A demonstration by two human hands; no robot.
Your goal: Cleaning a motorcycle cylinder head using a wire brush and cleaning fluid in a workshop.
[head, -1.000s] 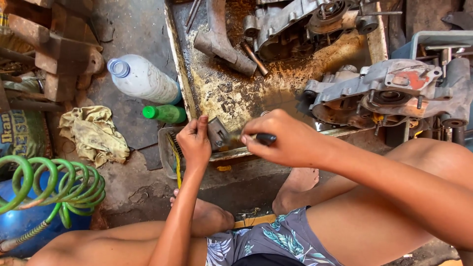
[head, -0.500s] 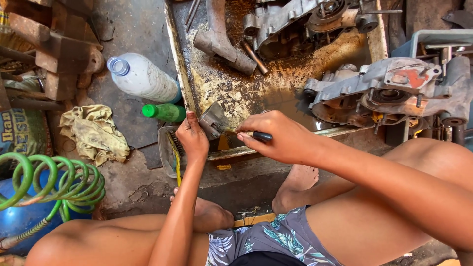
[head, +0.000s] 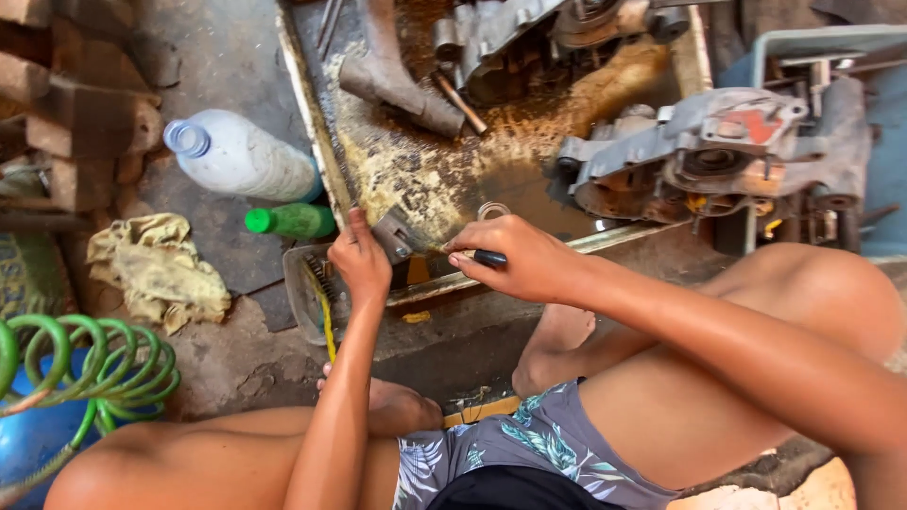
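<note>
While the person squatted on the ground at the near edge of a shallow, rust-stained metal wash tray (head: pixel 312 142), both hands worked close together over its near rim. The left hand (head: pixel 362 260) was clamped on a small grey metal engine part (head: pixel 395 236), fingers wrapped round its left side, seemingly to steady it against the rim. The right hand (head: pixel 515 257) was closed on a black-handled tool (head: pixel 487 257); its working end pointed left toward the part, the tip too small to tell whether it touched. The part thus lay between the two hands, just right of the left fingers and just left of the tool, at the tray's near edge.

Held over the tray, likely so that grime fell into the brown liquid rather than on the floor. A grey aluminium engine casing (head: pixel 718 156) sat at the right, half across the tray rim; another greasy casing (head: pixel 539 33) lay at the far end. Left of the tray on the concrete: a clear plastic bottle with a blue cap (head: pixel 241 156) on its side, a green bottle (head: pixel 288 220) near it, a dirty yellowish rag (head: pixel 156 269), and a coiled green air hose (head: pixel 90 364) nearest left.
</note>
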